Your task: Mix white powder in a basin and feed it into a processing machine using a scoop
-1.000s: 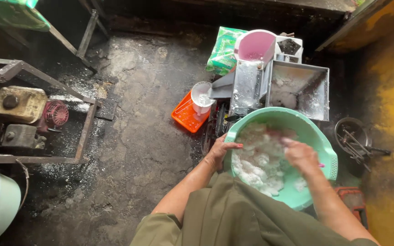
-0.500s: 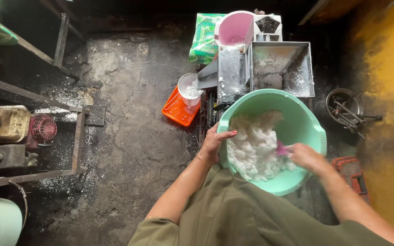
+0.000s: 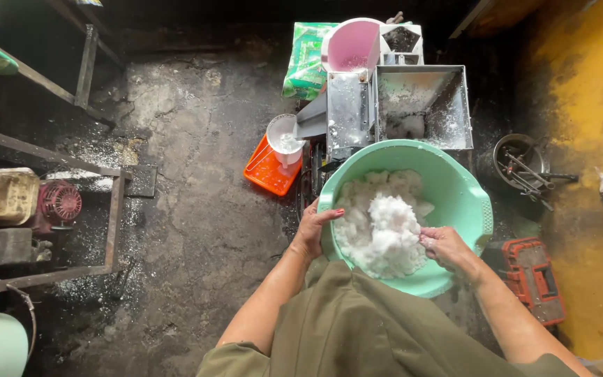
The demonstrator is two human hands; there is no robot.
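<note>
I see the wide mint-green plastic basin point(image 3: 470, 202) low in the middle of my view, resting over the dark, cracked concrete floor point(image 3: 197, 209), and everything else sits around it. My left hand point(image 3: 313, 229) has its grip closed over the basin's near-left rim, thumb hooked inside. My right hand point(image 3: 447, 246) is inside the basin at its right side, fingers curled loosely around a clump of the white, crumbly grated mass point(image 3: 384, 225) heaped in the basin's middle. Just beyond the basin's far rim stands a grey metal grinding machine with an open hopper point(image 3: 420, 105), crowding that side, and a pink plastic tub point(image 3: 352, 46) sits behind it. To the basin's upper left, a small white plastic cup point(image 3: 284, 136) stands on an orange plastic crate point(image 3: 268, 167). A red toolbox point(image 3: 535, 278) lies just right of the basin, and a small red-and-cream engine in a rusty metal frame point(image 3: 29, 206) is well off to its left. Compared with half a second ago, the heap looks more gathered toward the centre, and my right hand has drawn further into the basin.
</note>
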